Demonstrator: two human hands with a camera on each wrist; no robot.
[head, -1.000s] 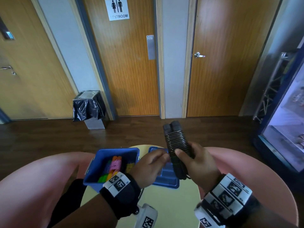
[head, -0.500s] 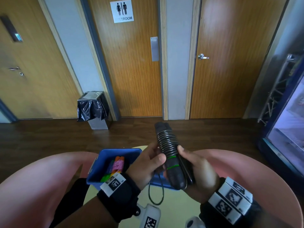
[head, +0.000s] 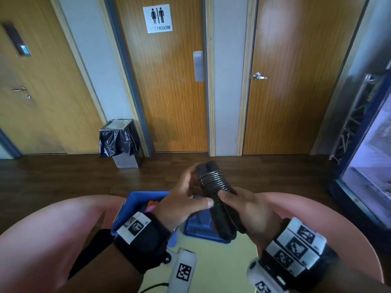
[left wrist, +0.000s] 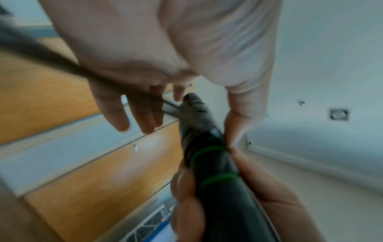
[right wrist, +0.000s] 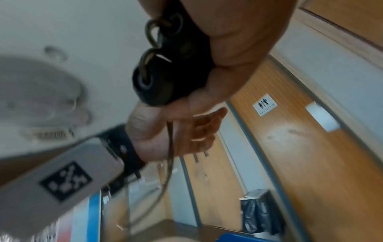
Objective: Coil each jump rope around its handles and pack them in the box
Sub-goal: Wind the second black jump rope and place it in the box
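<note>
Head view: right hand [head: 249, 210] grips the black handles [head: 213, 185], coiled end protruding beyond; left hand [head: 182, 199] loosely open beside them.

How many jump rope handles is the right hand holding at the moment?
2. Both black handles lie side by side in the right hand, their two rounded ends showing together at the top, with the rope coiled around the pair. Nothing suggests a third, though the palm hides their lower ends.

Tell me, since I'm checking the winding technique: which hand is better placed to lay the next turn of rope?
Left. The right hand grips the paired black handles; the left hand has the loose rope across its fingers.
</note>
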